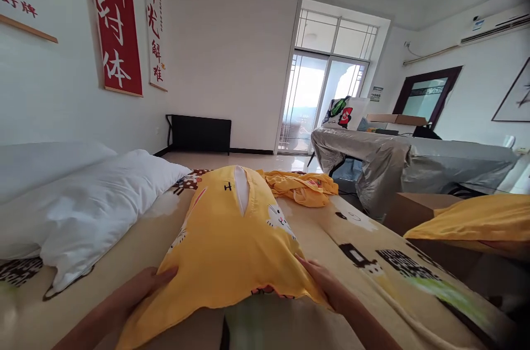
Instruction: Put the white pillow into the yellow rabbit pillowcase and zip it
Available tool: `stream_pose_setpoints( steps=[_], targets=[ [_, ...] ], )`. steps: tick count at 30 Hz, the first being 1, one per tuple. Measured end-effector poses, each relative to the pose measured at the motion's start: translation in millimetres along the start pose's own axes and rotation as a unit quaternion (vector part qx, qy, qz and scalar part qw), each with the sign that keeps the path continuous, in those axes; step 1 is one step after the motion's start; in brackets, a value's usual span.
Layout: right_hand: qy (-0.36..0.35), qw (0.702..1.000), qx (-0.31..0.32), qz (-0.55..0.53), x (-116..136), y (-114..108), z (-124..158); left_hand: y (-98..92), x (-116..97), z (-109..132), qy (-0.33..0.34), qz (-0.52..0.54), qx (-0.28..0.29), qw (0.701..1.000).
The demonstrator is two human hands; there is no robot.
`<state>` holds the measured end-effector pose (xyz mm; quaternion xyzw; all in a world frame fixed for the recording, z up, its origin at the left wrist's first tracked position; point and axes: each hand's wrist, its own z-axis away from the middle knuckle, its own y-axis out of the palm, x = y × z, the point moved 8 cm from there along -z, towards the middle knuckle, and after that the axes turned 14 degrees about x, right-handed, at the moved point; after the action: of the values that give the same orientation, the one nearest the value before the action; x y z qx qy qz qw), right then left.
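Note:
A yellow pillowcase (223,239) with white cat prints lies on the patterned bed cover, plumped out by a pillow inside. White fabric shows through the slit in its far half. Its near edge hangs loose and wavy, with a bit of red print at the hem. On the left side edge, my left hand (151,282) is closed with the thumb on top of the cloth. My right hand (321,278) grips the right side edge, its fingers partly hidden by the fabric.
White pillows (99,212) lie at the left. Crumpled yellow cloth (304,187) sits beyond the pillowcase. At the right, more yellow fabric (476,220) rests on a cardboard box (418,209). A plastic-covered table (451,159) stands behind, and a black panel (201,133) leans near the far wall.

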<state>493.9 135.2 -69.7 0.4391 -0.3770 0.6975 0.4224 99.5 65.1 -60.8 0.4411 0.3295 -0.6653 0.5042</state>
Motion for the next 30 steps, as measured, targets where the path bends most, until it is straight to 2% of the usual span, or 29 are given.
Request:
stream_pose_setpoints(
  steps=[2,3,5,6,7,9,12,14,17,20,22,26,28,30],
  targets=[
    [-0.047,0.996,0.007,-0.078,17,35,-8,33.2,-16,-12,0.031,0.098,0.031,0.994],
    [-0.095,0.990,0.010,-0.107,30,53,-12,43.6,-26,-19,0.053,0.123,0.010,0.991],
    [-0.163,0.978,0.033,-0.127,51,80,-15,55.0,-40,-30,0.090,0.147,-0.035,0.984],
    [-0.182,0.974,0.044,-0.125,57,85,-14,56.6,-44,-33,0.102,0.148,-0.041,0.983],
    [-0.190,0.974,0.048,-0.115,60,83,-11,54.6,-45,-33,0.104,0.141,-0.041,0.984],
    [-0.187,0.978,0.043,-0.086,56,61,1,39.1,-41,-24,0.101,0.104,-0.045,0.988],
    [-0.146,0.989,0.024,-0.022,29,18,20,11.3,-20,-1,0.066,0.062,-0.050,0.995],
    [-0.114,0.993,0.032,0.018,8,5,26,7.1,-5,8,0.043,0.074,-0.023,0.996],
    [-0.094,0.992,0.073,0.038,-13,11,28,11.2,5,13,0.027,0.054,0.007,0.998],
    [-0.070,0.993,0.095,0.017,-19,17,30,5.0,8,15,0.001,-0.043,-0.022,0.999],
    [-0.048,0.993,0.106,-0.025,-21,16,34,-0.4,13,16,-0.010,-0.059,-0.028,0.998],
    [-0.053,0.985,0.124,-0.105,-17,25,37,6.2,28,11,-0.004,0.083,-0.005,0.997],
    [-0.071,0.986,0.101,-0.114,-12,39,31,18.0,31,6,-0.013,0.129,-0.025,0.991],
    [-0.103,0.988,0.061,-0.094,-3,57,24,33.4,25,0,-0.018,0.123,-0.054,0.991]
  ],
)
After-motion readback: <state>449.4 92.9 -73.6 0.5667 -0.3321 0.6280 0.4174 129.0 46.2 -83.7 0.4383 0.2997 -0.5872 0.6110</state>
